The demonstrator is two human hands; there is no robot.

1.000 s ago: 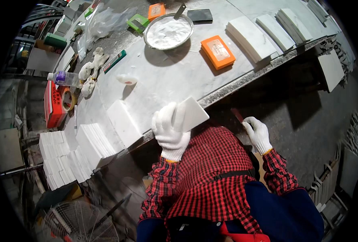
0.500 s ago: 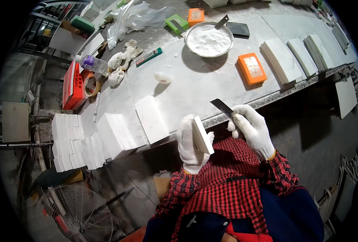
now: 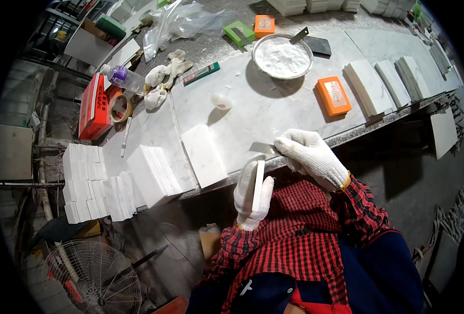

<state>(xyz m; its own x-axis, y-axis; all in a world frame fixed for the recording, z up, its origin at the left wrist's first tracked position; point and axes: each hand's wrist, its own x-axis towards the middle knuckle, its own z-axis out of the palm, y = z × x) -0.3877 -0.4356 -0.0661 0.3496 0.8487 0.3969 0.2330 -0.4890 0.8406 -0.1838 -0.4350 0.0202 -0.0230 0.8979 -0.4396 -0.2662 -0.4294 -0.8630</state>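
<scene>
My left hand, in a white knit glove, has its fingers clenched around a thin white stone tile, holding it on edge just in front of my chest, so that only its narrow side faces the camera. My right hand, gloved the same way, grips a flat metal scraper blade between its fingers; the blade points toward the tile's upper end and lies just above it, at the near edge of the marble desk.

Taking the tile in my left hand as the landmark: just to its left on the desk lies a single white tile slab, and further left stand rows of stacked white tiles, with more stacks beyond them on the desk's end. Beyond the tile, well apart, sits a round metal bowl of white powder with a trowel leaning in it. To the right of that bowl lies an orange block, and further right several tiles stand on edge. Far to the left beyond the tile I see a roll of tape, a red box, a plastic bottle and a pair of crumpled white gloves.
</scene>
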